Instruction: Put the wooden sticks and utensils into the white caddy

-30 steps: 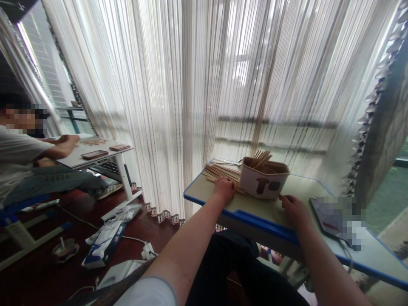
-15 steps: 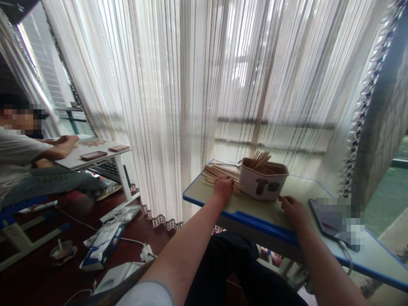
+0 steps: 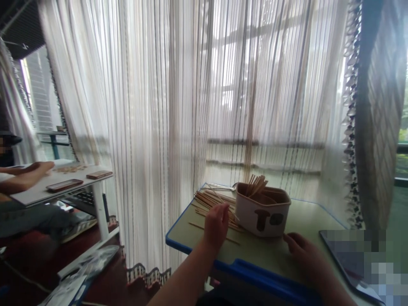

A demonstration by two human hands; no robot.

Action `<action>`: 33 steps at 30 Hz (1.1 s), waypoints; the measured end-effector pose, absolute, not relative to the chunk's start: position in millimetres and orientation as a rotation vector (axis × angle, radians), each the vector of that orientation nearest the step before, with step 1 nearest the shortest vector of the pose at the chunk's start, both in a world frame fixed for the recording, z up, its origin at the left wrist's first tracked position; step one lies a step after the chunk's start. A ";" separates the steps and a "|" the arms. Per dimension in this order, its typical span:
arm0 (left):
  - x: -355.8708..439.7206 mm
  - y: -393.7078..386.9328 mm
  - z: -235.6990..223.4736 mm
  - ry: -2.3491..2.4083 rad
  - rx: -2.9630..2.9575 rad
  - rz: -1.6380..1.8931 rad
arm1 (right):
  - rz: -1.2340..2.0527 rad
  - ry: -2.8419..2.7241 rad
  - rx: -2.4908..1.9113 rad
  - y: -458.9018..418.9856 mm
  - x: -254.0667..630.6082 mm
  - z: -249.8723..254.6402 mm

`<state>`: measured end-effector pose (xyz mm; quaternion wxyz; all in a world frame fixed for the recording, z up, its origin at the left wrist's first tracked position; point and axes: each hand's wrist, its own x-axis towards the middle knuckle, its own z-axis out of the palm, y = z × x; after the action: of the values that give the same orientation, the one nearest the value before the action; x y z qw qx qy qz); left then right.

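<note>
Since a moment ago, one stick [image 3: 195, 225] has come away from the pile of sticks [image 3: 205, 199], and my left hand [image 3: 216, 223] has curled up. I can't tell if it holds anything. The pile lies on the desk [image 3: 255, 250], just left of the white box [image 3: 247, 217], which has more sticks [image 3: 257, 186] poking out. My right hand [image 3: 298, 245], apart from my left, bends by the box's bottom corner; I can't tell if it grips. A tablet [image 3: 344, 257] lies further right.
</note>
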<state>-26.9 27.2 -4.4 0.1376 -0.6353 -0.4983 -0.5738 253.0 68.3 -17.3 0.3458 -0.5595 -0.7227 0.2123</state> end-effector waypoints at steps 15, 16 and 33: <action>-11.5 82.6 78.5 -1.127 -1.535 -2.214 | 0.636 -1.856 -1.481 68.0 246.2 -16.9; -7.9 87.2 83.5 -1.110 -1.496 -2.235 | 0.641 -1.858 -1.490 68.1 246.3 -17.1; -6.9 120.0 58.0 -1.296 -1.767 -2.237 | 0.654 -1.922 -1.546 63.0 244.9 -19.1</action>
<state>-6.9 120.0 58.0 0.0050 -0.5643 -0.4137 -0.7144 244.9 63.0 -19.1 0.2904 -0.5798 -0.7207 0.2452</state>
